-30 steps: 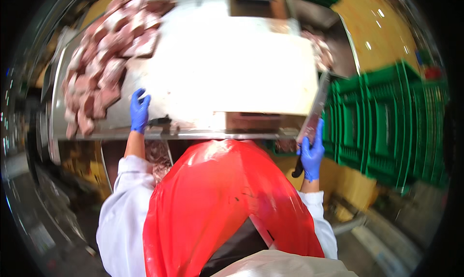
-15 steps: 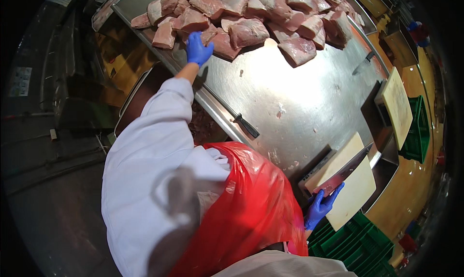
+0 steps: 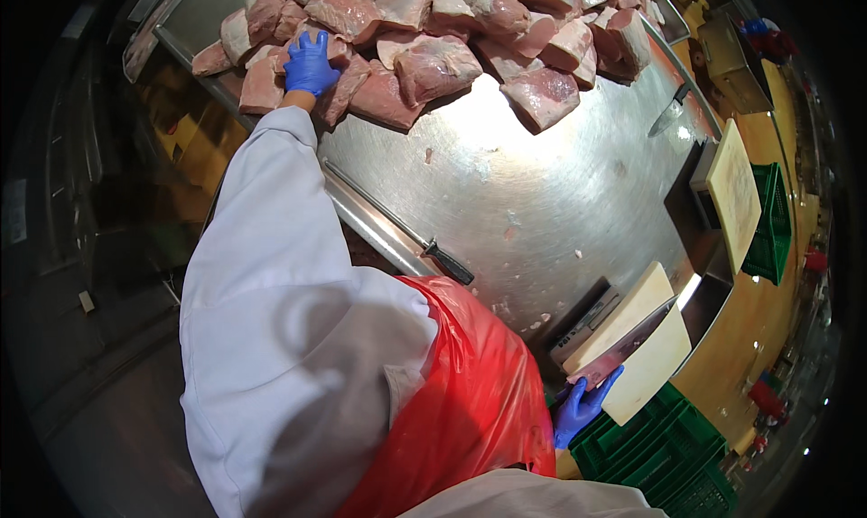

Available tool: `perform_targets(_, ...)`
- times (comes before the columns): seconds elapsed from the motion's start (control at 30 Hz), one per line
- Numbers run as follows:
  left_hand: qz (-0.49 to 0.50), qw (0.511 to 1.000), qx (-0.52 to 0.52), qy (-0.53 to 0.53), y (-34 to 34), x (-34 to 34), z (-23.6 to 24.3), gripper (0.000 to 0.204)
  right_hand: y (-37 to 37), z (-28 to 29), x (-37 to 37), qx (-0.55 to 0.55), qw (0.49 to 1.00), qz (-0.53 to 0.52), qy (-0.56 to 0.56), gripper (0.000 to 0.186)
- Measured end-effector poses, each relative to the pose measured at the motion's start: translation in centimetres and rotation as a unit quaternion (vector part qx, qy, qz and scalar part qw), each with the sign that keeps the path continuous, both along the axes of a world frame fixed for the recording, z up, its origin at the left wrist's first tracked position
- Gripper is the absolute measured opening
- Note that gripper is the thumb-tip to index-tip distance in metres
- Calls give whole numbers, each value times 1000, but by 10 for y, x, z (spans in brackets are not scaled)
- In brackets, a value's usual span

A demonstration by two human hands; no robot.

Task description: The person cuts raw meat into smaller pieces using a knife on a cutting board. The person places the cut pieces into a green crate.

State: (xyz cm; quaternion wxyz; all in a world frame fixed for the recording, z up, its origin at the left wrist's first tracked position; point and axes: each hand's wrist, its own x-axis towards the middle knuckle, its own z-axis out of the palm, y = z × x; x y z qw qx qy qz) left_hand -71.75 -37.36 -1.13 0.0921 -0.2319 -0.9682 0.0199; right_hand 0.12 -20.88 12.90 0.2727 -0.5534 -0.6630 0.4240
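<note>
Compared with half a second earlier, the left hand (image 3: 312, 64) has pushed further into the heap of raw meat cuts (image 3: 433, 30) at the upper centre of the frame, and the view has swung slightly so that more of the steel table (image 3: 542, 193) shows.

Left hand: blue-gloved, arm fully extended in a white sleeve (image 3: 271, 247), palm down with fingers spread on one pink cut (image 3: 271, 80) at the left edge of the heap. It rests flat on the meat rather than closing round it; no lift is evident. The reach is long because the heap lies at the far side of the table.

Right hand (image 3: 578, 410): blue-gloved, lower right of the frame, closed round the handle of a large knife (image 3: 623, 355). The blade lies angled up and to the right across a pale cutting board (image 3: 646, 337), held low and well apart from the reaching arm, which keeps the edge clear of it.

Other items: a sharpening steel with a dark handle (image 3: 397, 224) lies along the table's near rim, close to the person's body. A second knife (image 3: 668, 113) lies on the table at the upper right. Another pale board (image 3: 733, 193) stands at the right edge, with green crates (image 3: 668, 455) below.

Limits of view: the red apron (image 3: 452, 401) and sleeve cover the near edge of the table. The knife handle is buried in the glove. Fisheye bending distorts the rim; the dark left margin cannot be made out.
</note>
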Motion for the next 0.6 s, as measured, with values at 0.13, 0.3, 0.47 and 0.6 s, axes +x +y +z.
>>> perform_targets(0.13,-101,984,-71,129,-8,-22,-10,75,-11,3,-4,-24,1000,18,8,69)
perform_targets(0.3,-53,996,34,65,-24,-50,-18,62,-18,3,2,-11,1000,10,0,70)
perform_targets(0.47,-6,970,241,-5,-36,-32,27,69,-26,-4,26,3,1000,27,1,70)
perform_targets(0.6,-34,841,509,-179,-70,0,48,66,-38,-21,56,47,998,36,-10,70)
